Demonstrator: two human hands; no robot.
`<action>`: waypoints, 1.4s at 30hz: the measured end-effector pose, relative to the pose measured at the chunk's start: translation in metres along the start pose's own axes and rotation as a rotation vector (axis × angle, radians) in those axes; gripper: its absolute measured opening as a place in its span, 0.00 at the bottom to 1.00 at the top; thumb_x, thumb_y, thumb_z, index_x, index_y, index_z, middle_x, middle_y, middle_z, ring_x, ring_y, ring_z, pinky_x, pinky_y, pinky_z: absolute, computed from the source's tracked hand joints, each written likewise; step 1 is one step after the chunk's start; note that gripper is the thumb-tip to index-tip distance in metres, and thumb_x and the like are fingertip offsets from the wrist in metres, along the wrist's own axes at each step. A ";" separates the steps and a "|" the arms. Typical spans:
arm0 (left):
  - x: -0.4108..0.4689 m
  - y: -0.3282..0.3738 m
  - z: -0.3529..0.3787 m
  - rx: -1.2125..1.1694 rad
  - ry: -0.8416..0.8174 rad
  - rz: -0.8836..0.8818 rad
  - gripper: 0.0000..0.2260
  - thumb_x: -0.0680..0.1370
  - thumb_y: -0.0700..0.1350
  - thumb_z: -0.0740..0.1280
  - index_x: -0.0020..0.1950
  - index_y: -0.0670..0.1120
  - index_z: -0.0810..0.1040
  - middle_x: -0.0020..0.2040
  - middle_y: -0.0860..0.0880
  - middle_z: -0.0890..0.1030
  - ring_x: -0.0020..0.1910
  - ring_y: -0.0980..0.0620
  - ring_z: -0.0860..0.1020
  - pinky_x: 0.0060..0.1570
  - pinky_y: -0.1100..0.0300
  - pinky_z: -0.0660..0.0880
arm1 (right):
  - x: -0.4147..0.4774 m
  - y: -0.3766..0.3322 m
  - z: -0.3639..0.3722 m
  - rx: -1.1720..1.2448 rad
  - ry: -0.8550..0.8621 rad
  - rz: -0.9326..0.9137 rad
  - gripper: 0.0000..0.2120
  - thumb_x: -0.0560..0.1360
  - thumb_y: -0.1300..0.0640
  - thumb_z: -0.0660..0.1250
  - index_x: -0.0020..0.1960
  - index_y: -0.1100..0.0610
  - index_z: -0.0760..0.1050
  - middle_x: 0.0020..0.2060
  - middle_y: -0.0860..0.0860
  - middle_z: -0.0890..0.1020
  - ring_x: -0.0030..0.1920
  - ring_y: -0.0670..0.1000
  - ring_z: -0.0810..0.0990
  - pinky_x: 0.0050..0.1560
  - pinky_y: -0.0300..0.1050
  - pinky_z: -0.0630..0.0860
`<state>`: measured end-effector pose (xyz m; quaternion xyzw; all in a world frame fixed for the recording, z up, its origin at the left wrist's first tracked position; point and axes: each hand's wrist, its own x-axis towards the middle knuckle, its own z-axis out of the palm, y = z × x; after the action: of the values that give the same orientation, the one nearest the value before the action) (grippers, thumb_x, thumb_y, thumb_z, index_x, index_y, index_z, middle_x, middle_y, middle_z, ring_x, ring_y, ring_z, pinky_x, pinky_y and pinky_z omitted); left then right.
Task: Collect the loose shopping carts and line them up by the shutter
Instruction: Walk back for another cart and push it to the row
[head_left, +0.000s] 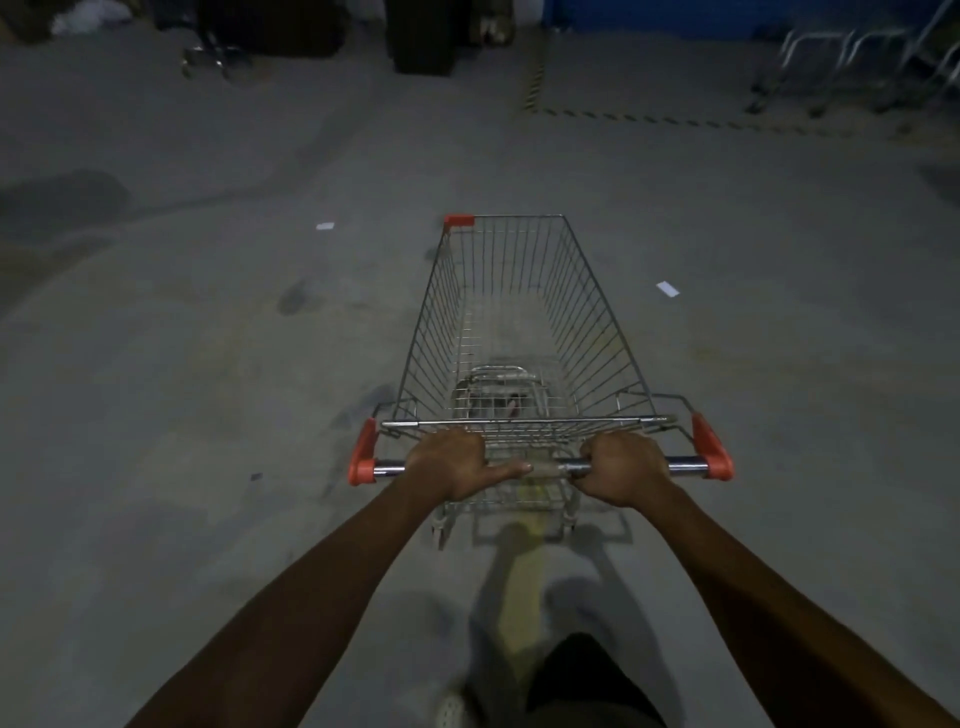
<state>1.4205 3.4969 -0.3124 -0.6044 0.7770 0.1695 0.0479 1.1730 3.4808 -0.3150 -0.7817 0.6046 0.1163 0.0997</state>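
A wire shopping cart (597, 322) with red corner caps stands straight ahead of me on the concrete floor, its basket empty. My left hand (451, 463) is closed around the metal handle bar (685, 465) left of its middle. My right hand (623, 467) grips the same bar right of the middle. Far off at the top right, blurred metal frames that look like other carts (852, 57) stand in front of a blue shutter or wall (675, 13).
A yellow-and-black striped floor line (535, 78) runs ahead and bends right toward the far carts. Dark bulky objects (423, 36) and a small wheeled thing (208, 57) stand along the far wall. Two paper scraps (667, 289) lie on the floor.
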 end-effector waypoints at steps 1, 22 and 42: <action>0.015 -0.005 -0.004 -0.004 -0.003 0.020 0.40 0.64 0.84 0.45 0.26 0.48 0.69 0.28 0.49 0.74 0.37 0.48 0.80 0.40 0.52 0.74 | 0.011 0.003 -0.004 0.002 0.006 0.016 0.15 0.70 0.38 0.66 0.45 0.49 0.80 0.38 0.47 0.81 0.42 0.51 0.81 0.42 0.43 0.70; 0.416 -0.038 -0.137 0.133 0.004 0.244 0.37 0.69 0.80 0.48 0.32 0.47 0.72 0.32 0.50 0.74 0.34 0.51 0.73 0.37 0.56 0.68 | 0.319 0.166 -0.100 0.068 0.089 0.149 0.31 0.70 0.23 0.60 0.43 0.51 0.77 0.35 0.47 0.79 0.39 0.49 0.79 0.47 0.47 0.79; 0.790 0.016 -0.253 0.036 -0.056 0.474 0.35 0.77 0.69 0.59 0.55 0.36 0.80 0.50 0.37 0.83 0.51 0.38 0.81 0.47 0.52 0.72 | 0.595 0.359 -0.196 0.007 0.010 0.402 0.29 0.73 0.26 0.60 0.47 0.52 0.79 0.37 0.48 0.78 0.40 0.50 0.79 0.47 0.46 0.78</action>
<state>1.2287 2.6897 -0.2928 -0.3993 0.8984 0.1790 0.0392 0.9813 2.7846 -0.3132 -0.6453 0.7495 0.1280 0.0741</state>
